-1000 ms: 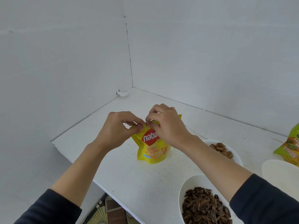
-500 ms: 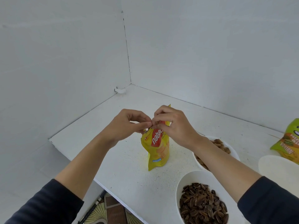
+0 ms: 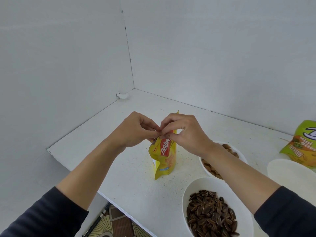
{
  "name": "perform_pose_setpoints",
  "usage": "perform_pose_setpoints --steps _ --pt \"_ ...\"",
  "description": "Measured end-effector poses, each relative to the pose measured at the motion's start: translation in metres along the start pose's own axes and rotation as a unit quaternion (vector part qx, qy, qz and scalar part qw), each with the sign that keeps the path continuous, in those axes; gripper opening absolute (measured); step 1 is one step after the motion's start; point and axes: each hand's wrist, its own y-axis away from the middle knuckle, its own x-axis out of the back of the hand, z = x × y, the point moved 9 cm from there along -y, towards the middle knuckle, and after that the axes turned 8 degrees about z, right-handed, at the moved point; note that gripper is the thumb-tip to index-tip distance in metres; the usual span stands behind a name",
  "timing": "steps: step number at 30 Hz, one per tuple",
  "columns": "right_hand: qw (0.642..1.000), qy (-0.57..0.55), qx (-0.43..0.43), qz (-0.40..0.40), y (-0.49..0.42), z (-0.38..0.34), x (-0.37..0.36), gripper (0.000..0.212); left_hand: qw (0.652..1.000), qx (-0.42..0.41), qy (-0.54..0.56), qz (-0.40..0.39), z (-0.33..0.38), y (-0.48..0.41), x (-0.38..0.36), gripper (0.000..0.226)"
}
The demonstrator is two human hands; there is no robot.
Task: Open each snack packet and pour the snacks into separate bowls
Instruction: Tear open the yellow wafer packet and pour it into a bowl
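A yellow snack packet (image 3: 165,157) with a red label stands upright on the white table (image 3: 130,177), turned edge-on. My left hand (image 3: 136,130) and my right hand (image 3: 186,134) both pinch its top edge, fingertips meeting in the middle. A white bowl (image 3: 185,199) of dark striped seeds sits at the front right. Behind it a second white bowl (image 3: 239,153) holds brown snack pieces, partly hidden by my right forearm. An empty-looking white bowl (image 3: 290,175) is at the right edge.
A green and orange packet (image 3: 302,144) lies at the far right, cut off by the frame. White walls close the table at the back and left, with a small white fitting (image 3: 123,95) in the corner. The table's front edge drops to a patterned floor (image 3: 112,224).
The packet has turned from face-on to edge-on between my hands. Both hands stay pinched at its top, now closer together.
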Motion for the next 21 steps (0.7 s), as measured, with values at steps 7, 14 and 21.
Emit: perform_pose_setpoints --steps 7,14,21 --pt "0.999 0.025 0.012 -0.038 0.006 -0.001 -0.004 0.015 1.0 0.019 0.02 0.013 0.001 0.0 -0.005 0.013" --pt "0.991 0.087 0.04 -0.09 0.007 -0.003 -0.017 0.028 1.0 0.011 -0.022 0.012 0.004 -0.003 -0.008 0.007" --pt "0.992 0.062 0.026 -0.105 0.007 -0.002 -0.006 0.014 0.994 0.022 -0.071 0.081 -0.012 0.0 0.017 0.006"
